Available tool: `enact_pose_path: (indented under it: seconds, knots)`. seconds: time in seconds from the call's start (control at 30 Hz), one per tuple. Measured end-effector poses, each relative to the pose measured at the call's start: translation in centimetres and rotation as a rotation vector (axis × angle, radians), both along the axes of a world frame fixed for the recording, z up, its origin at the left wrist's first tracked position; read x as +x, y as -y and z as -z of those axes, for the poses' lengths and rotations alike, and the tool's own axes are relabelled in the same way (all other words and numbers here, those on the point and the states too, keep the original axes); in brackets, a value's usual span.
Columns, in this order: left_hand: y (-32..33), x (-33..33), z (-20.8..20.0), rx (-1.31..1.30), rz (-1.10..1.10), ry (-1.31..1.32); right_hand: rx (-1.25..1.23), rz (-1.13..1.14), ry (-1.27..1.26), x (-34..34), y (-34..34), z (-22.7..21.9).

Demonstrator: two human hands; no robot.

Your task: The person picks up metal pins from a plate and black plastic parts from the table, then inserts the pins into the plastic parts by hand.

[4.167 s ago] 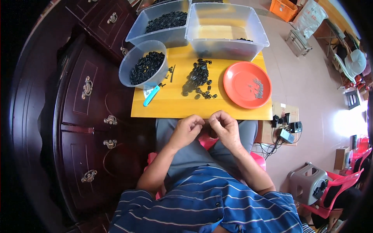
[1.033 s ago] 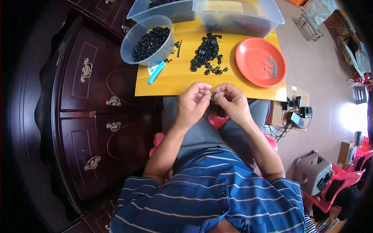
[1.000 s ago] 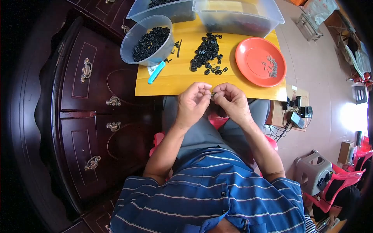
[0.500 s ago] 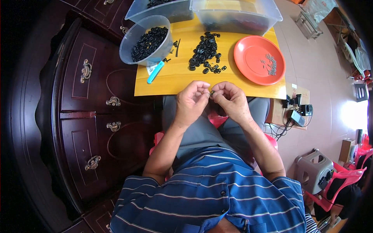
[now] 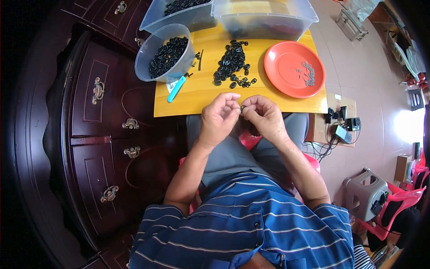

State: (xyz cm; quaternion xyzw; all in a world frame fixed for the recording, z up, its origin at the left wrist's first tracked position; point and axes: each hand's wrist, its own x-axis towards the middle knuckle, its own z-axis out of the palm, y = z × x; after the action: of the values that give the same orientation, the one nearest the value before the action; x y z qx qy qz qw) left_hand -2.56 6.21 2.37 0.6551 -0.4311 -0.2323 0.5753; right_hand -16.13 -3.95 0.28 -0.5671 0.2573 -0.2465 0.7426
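Note:
In front of my lap, just off the table's near edge, my two hands meet at the fingertips. My right hand [image 5: 265, 117] pinches a small black oval part [image 5: 243, 108] between thumb and fingers. The thumb and fingers of my left hand [image 5: 219, 117] are pressed together right beside that part; whatever they hold is too small to name. Beyond my hands lies a loose pile of black oval parts [image 5: 231, 62]. An orange-red plate [image 5: 278, 80] at the right carries many small grey metal pins [image 5: 308, 74].
A clear round tub [image 5: 142, 67] full of black parts stands on the yellow table [image 5: 197, 101], with a turquoise-handled knife [image 5: 176, 89] near it. Two clear bins [image 5: 268, 24] sit at the back. A dark wooden cabinet [image 5: 85, 112] rises at the left.
The view has tilted slightly, so the table things sit a little further left. My hands stay close together, and the black part shows more plainly at the right fingertips.

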Motion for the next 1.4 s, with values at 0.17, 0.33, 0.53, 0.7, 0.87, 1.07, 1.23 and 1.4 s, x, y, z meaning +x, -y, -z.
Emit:
enact_pose_path:
  seconds: [0.17, 0.33, 0.53, 0.7, 0.87, 1.07, 1.23, 1.4]
  knots:
    - [0.7, 1.2, -0.4, -0.013, 0.034, -0.127, 0.211, 0.028, 0.132, -0.2, 1.1, 0.0]
    - [2.7, 3.8, 1.3, 0.149, -0.084, 0.401, 0.42, 0.101, 0.175, -0.4, 1.8, -0.1]
    - [4.5, 4.1, 2.5, 0.188, -0.078, 0.712, 0.471, 0.113, 0.212, -0.5, 2.0, -0.1]
    - [5.3, 4.3, 2.7, 0.181, -0.105, 0.796, 0.469, 0.112, 0.214, -0.5, 2.1, -0.1]
    - [5.7, 4.8, 2.5, 0.185, -0.09, 0.872, 0.465, 0.123, 0.198, -0.6, 2.1, -0.4]
    - [5.4, 5.0, 3.1, 0.172, -0.062, 0.764, 0.473, 0.125, 0.19, -0.6, 1.9, -0.7]
    - [3.6, 3.2, 2.0, 0.168, 0.003, -0.038, 0.465, 0.125, 0.197, -0.6, 1.9, -0.5]
    - [2.6, 0.8, 0.9, 0.054, 0.086, -0.377, 0.478, 0.119, 0.178, -0.5, 1.7, -0.7]
